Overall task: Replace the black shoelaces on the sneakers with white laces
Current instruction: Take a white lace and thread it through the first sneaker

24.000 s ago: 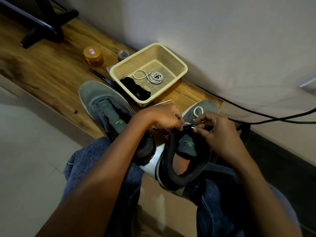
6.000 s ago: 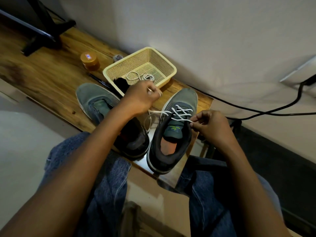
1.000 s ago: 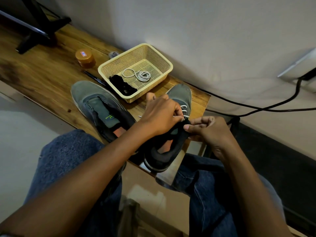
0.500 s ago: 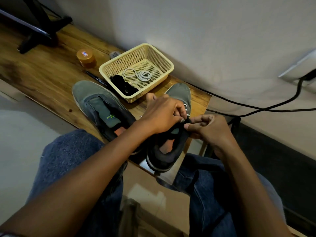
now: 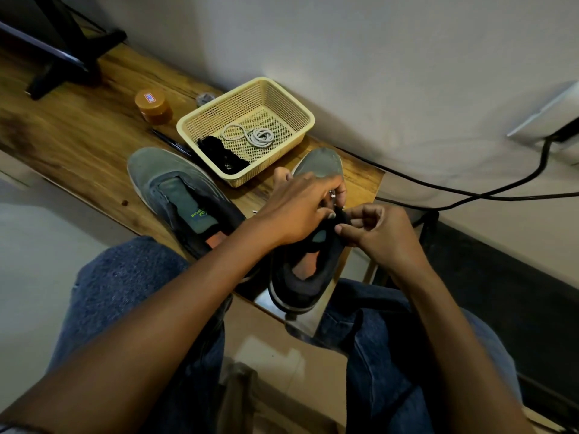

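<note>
My left hand (image 5: 300, 208) is curling over the lacing area of the right-hand sneaker (image 5: 308, 245), its fingertips pinching at the white lace (image 5: 332, 194), of which only a small pale bit is showing between my fingers. My right hand (image 5: 376, 233) is meeting it from the other side, thumb and forefinger pinching the dark edge of the sneaker's upper beside the tongue. That sneaker is lying with its heel toward me at the near edge of the wooden table (image 5: 78, 136), and its grey toe is pointing toward the cream basket (image 5: 300, 136).

Just left of this sneaker, the other sneaker (image 5: 175, 195) is lying unlaced, its tongue bare and its toe also reaching beside the basket. Inside the basket, a coiled white lace (image 5: 250, 136) is resting toward the far side and a heap of black laces (image 5: 222, 155) toward the near side. Beyond the basket on its left, an orange jar (image 5: 153, 106) is standing on the table. A black pen (image 5: 170, 142) is lying between the jar and the unlaced sneaker, against the basket's left wall. A black cable (image 5: 470, 192) is trailing off to the right of the basket, along the wall.
</note>
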Demonstrator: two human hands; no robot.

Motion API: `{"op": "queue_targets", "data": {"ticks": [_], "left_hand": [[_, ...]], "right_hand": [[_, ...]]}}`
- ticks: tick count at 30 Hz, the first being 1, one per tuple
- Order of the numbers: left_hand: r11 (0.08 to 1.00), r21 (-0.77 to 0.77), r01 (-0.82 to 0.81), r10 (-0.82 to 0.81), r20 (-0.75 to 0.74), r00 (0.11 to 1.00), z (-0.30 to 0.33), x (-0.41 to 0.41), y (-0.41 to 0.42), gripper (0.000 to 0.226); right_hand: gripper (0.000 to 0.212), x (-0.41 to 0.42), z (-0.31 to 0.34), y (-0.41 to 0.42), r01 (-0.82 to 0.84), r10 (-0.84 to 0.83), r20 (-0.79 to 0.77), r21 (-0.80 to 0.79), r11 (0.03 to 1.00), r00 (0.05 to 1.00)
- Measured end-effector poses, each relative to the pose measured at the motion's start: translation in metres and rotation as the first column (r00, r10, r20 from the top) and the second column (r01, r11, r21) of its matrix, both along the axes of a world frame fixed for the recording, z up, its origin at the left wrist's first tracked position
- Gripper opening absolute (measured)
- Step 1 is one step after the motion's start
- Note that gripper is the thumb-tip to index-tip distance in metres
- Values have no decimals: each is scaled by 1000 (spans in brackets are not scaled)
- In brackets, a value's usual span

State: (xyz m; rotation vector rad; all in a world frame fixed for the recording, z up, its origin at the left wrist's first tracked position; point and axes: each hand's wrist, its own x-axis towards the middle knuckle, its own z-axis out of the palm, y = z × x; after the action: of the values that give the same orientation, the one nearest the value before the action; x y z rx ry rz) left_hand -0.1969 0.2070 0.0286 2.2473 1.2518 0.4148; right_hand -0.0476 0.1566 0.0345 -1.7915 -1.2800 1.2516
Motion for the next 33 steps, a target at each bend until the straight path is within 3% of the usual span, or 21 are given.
{"op": "queue_targets", "data": {"ticks": [14, 17, 21, 33], "left_hand": [[997, 71, -15, 22, -96, 995, -13, 2, 3, 16], [994, 109, -8, 16, -78, 997, -8, 3, 3, 21], [992, 120, -25, 34, -76, 997, -4, 2, 3, 19], [997, 69, -27, 38, -155, 987, 0, -6, 6, 24]], "right_hand": [[26, -5, 3, 2, -31, 31, 6, 13, 999, 1000], [5, -5, 4, 3, 72, -78, -120, -58, 996, 990], [22, -1, 5, 6, 185, -234, -258, -203, 962, 937], [11, -3, 3, 11, 214, -247, -177, -187, 959, 953]]}}
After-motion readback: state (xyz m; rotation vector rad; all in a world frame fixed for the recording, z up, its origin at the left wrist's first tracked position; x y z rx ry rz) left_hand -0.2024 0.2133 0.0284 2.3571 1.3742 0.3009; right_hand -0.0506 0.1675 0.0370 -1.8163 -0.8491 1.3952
